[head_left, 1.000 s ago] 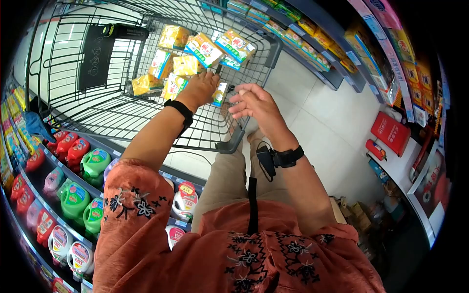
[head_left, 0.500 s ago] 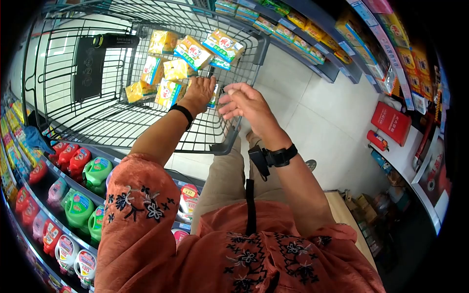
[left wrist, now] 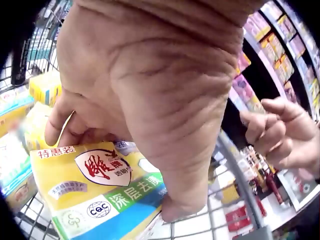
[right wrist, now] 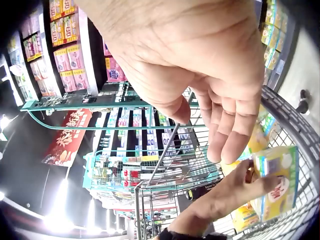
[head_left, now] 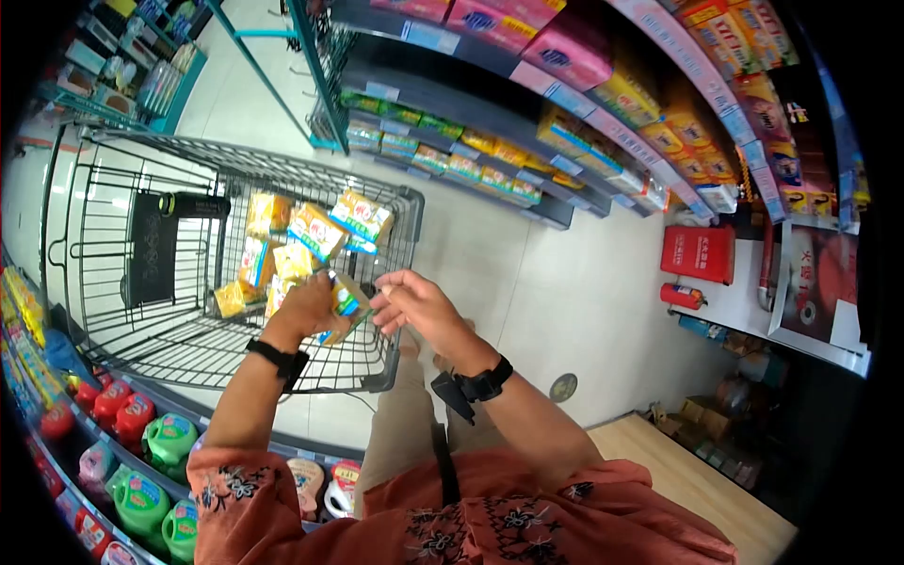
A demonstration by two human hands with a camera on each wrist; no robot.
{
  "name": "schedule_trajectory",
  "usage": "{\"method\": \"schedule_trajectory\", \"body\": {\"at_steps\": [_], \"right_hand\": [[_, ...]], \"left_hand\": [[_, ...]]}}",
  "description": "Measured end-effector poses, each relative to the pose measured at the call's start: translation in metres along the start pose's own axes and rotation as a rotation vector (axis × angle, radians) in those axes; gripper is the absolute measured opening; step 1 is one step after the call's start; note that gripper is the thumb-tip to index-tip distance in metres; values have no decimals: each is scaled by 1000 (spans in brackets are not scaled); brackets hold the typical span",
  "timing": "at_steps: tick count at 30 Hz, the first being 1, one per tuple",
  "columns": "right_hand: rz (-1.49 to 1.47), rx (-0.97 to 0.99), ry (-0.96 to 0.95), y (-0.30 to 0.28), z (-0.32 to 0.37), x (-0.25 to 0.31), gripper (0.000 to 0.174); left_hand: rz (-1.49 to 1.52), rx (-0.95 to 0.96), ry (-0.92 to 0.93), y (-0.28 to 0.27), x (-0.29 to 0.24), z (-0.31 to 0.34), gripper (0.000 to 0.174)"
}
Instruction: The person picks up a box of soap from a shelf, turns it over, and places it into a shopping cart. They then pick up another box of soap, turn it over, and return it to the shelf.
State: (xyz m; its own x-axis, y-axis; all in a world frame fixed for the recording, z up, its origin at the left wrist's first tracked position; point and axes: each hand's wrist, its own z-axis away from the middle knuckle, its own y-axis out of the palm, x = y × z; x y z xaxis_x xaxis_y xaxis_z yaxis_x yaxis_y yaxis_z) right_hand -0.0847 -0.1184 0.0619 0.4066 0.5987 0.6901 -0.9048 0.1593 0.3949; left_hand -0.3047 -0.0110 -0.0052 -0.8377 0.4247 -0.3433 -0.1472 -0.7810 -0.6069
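Observation:
My left hand (head_left: 306,309) is inside the shopping cart (head_left: 381,379), gripping a yellow, green and blue pack of laundry soap (left wrist: 95,187) from above. In the left wrist view the thumb lies along one side of the pack and the fingers reach over the far side. The held soap pack is tilted, its printed face toward the left wrist camera. Several similar soap packs (head_left: 318,231) lie loosely heaped beside it. My right hand (head_left: 424,306) hovers by the cart's near side, fingers loosely bent and holding nothing.
Shelves of boxed and packed goods (head_left: 471,169) run along the far side. Detergent bottles (head_left: 141,499) line the shelf at lower left. A red box (head_left: 697,252) and a red cylinder (head_left: 683,296) are on the right. A wooden surface (head_left: 678,480) is at lower right.
My left hand, earlier flat over the packs with fingers spread, now grips one soap pack and has tilted it. The head view has shifted, so the cart appears lower and further left.

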Motion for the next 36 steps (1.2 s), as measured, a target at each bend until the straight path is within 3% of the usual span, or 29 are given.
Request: {"method": "schedule_trajectory", "body": {"at_steps": [4, 8, 14, 18, 21, 27, 28, 31, 36], "right_hand": [[108, -38, -96, -3, 1, 17, 37], [231, -52, -200, 5, 3, 29, 45], [94, 96, -177, 23, 33, 74, 72], [130, -60, -329, 1, 38, 68, 89], [391, -145, -432, -21, 49, 77, 90], [-131, -174, -215, -84, 58, 77, 77], [-204, -208, -222, -94, 56, 73, 69], [-421, -247, -257, -121, 58, 75, 62], [-503, -223, -278, -157, 65, 88, 50]], "left_hand": [[173, -117, -65, -57, -13, 53, 98], [337, -394, 66, -79, -20, 87, 103], [186, -560, 251, -121, -88, 113, 106], [79, -607, 315, -124, -127, 97, 101], [33, -663, 404, -123, -155, 78, 98], [206, -693, 436, -125, -199, 45, 86], [286, -716, 451, -125, -205, 37, 77], [510, -805, 287, -112, -209, 10, 73], [1152, -359, 118, -78, -237, -14, 74]]}}
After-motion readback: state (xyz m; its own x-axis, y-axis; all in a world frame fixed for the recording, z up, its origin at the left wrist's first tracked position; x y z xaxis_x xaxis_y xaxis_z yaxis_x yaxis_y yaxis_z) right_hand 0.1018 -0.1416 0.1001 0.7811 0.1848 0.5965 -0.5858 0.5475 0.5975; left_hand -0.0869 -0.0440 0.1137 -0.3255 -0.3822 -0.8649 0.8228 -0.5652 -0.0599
